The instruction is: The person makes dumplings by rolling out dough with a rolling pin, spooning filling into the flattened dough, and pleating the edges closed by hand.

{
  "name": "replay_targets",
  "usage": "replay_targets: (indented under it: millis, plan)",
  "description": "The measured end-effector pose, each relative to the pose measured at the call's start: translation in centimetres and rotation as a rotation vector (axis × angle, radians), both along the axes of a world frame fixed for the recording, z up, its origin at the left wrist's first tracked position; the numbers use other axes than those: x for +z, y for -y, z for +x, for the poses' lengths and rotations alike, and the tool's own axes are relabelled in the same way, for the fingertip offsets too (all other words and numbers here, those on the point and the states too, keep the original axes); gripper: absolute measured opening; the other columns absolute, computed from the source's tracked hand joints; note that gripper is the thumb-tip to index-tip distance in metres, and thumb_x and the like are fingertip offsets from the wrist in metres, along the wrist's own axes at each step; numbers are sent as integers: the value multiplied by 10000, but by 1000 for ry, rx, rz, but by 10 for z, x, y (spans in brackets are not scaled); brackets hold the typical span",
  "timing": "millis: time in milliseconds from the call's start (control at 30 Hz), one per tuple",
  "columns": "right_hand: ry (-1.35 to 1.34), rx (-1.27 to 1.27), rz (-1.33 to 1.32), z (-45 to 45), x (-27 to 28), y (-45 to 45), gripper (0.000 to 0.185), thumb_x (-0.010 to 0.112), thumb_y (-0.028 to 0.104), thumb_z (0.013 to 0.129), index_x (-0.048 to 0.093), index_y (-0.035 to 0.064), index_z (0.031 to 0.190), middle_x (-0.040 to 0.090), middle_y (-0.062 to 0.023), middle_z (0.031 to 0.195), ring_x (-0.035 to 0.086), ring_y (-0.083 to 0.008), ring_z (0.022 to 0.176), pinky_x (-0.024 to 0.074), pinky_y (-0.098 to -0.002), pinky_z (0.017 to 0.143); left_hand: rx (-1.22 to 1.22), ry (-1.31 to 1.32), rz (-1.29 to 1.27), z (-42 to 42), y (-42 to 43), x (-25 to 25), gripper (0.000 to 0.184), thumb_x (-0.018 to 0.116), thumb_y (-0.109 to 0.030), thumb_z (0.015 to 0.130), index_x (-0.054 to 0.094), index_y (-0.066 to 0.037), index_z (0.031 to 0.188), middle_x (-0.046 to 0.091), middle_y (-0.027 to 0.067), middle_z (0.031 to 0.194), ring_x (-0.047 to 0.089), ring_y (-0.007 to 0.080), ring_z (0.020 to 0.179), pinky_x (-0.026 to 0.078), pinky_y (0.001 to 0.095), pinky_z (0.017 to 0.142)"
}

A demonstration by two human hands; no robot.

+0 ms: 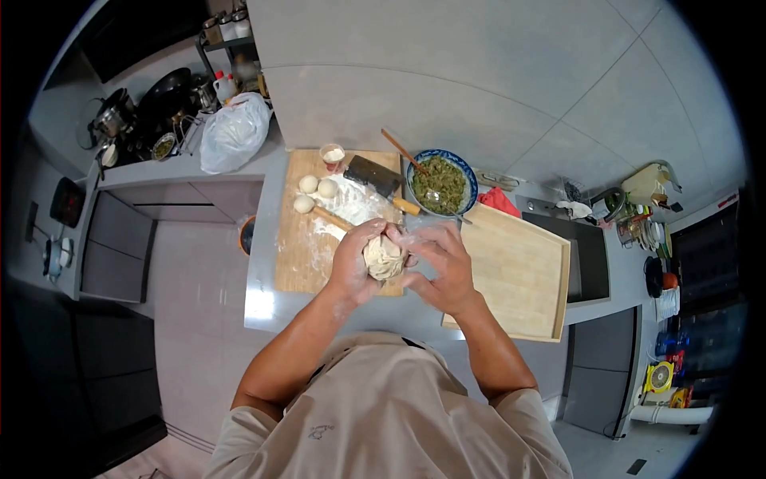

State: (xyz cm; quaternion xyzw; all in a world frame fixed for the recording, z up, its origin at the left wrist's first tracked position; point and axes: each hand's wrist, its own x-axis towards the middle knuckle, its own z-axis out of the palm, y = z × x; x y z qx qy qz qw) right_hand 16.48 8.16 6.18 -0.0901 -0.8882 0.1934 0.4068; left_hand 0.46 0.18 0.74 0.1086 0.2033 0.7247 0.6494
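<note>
My left hand point(353, 262) cups a pleated dough bun point(384, 259), its gathered folds facing up. Beside it, my right hand point(448, 270) has its fingers apart and curved toward the bun; whether a fingertip touches it I cannot tell. Flour dusts both hands. Beneath them lies a floury wooden board point(299, 267) with a rolling pin point(331, 218), partly hidden by my left hand. Several round dough balls point(308, 184) sit on its left side. A cleaver point(372, 176) with a wooden handle rests at the board's back right. A blue-rimmed bowl point(441, 182) holds green chopped filling.
To the right, a shallow wooden tray point(511, 275) reaches over the counter's front edge, near the sink point(589, 255). A small cup point(332, 153) of white powder stands at the board's back. A white plastic bag point(235, 134) sits on the left counter. A tiled wall rises behind.
</note>
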Motion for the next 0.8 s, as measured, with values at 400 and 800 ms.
replay_targets:
  millis: [400,800]
  plan:
    - [-24,-166,116,-10,-20,9,349,927,165,715,786,117,1031,671,-44,956,594,-268,876,501,-388,746,47,-14,52,0,0,-7,287,527,-277,1064,679,-44,995,710,95,990,690,240,938,553,389,895]
    - [-26,-71,38,-17,-15,-1,364,933,188,703,776,113,1023,672,-44,993,589,-281,871,497,-397,747,-45,71,-143,-15,-3,-4,271,563,-262,1061,648,-53,912,654,64,874,661,193,795,529,327,643]
